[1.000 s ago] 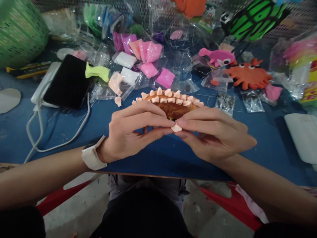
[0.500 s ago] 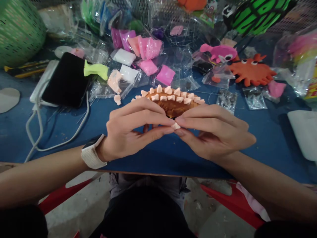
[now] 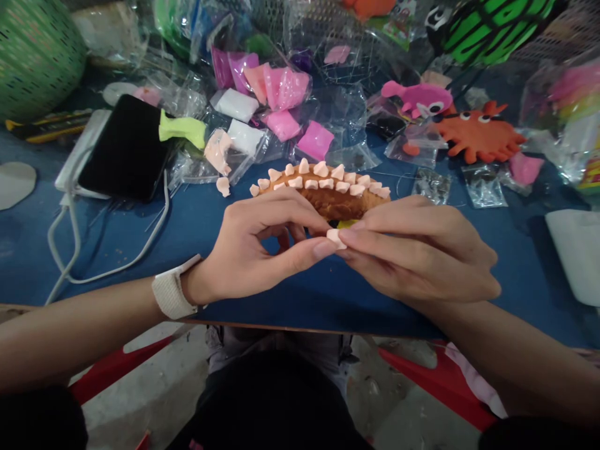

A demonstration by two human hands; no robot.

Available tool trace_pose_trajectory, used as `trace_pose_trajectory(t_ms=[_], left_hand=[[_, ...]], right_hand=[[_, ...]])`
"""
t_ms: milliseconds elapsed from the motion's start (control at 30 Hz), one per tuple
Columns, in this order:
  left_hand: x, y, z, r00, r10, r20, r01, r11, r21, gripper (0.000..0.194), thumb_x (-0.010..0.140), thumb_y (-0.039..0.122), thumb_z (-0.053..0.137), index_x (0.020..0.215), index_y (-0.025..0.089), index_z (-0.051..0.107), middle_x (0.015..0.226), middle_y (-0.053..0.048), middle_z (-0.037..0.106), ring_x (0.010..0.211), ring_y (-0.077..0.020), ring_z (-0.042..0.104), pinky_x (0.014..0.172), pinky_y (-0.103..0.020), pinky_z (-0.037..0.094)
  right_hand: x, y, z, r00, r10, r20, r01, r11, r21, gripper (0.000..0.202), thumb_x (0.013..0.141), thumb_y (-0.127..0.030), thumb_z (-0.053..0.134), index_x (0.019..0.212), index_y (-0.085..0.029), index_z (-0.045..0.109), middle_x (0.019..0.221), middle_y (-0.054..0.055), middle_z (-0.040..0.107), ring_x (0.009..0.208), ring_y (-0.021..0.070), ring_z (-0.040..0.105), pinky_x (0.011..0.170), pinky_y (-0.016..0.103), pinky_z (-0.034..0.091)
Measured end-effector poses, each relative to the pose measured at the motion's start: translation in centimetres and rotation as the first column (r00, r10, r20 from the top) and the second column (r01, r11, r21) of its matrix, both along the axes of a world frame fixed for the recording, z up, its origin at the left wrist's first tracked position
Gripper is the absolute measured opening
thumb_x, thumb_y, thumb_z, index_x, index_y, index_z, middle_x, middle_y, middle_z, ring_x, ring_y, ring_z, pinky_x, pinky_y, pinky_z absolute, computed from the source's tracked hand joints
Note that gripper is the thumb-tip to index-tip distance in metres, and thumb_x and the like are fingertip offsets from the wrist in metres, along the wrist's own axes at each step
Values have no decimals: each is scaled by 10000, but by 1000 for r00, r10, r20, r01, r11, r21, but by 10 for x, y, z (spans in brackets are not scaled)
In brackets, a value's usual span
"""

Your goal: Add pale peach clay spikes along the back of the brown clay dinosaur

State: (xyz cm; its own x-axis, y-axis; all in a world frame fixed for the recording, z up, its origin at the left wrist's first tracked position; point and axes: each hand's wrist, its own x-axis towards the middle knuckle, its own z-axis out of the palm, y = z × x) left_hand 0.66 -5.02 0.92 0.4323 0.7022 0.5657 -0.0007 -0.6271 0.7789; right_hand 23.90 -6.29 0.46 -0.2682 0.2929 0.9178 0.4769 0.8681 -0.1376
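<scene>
A small pale pink piece of modelling clay [image 3: 335, 238] is pinched between my two hands above the table's near part. My left hand [image 3: 262, 244] has its thumb and index fingertip against the piece's left side. From the right, my right hand [image 3: 422, 250] grips it between thumb and fingers. Just behind the hands stands a curved brown clay shape [image 3: 335, 203], with two rows of pale pink pointed bits along it; its lower part is hidden by my hands. Farther left lie a torn pale peach clay lump [image 3: 218, 152] and a small bit [image 3: 223, 185].
A black tablet-like device [image 3: 124, 150] with a white cable [image 3: 117, 275] lies left, a yellow-green clay strip [image 3: 182, 130] at its edge. Bagged pink clay [image 3: 285, 87] sits behind. An orange crab figure [image 3: 482, 134] and pink fish figure [image 3: 417, 97] are at right. A green basket [image 3: 37, 62] stands far left.
The pinched clay piece has turned and looks blockier. My left fingers have spread a little, and my right hand has shifted slightly right. A bit of yellow now shows behind the fingers.
</scene>
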Motion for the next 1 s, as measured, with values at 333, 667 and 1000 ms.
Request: trace_pose_trajectory(t_ms=[333,667,1000], left_hand=[[2,0,1,997,-70,38,74,991,-109,111,1061,338,844,1037,231,838,918,-44,836,761,-135,750,606,-257,611],[2,2,-1,983,-159,88,174,963,-207,129,1012,311,904,1015,192,854,972,-56,847,756,-105,759,595,-200,605],[4,2,-4,978,-159,135,188,953,-237,186,1001,364,921,999,186,868,945,-60,843,713,-98,724,560,-209,558]], right_hand=[[-1,-2,-2,1000,-9,-2,9,1000,-28,293,921,-203,969,1147,-364,875,929,-55,870,668,155,786,629,311,700],[12,-13,8,989,8,145,22,979,-202,558,901,-242,990,1338,-541,812,1029,-90,888,740,204,835,664,362,723],[12,-14,8,990,10,144,14,987,-162,484,914,-212,974,1302,-473,848,1034,-80,897,755,191,834,662,336,715]])
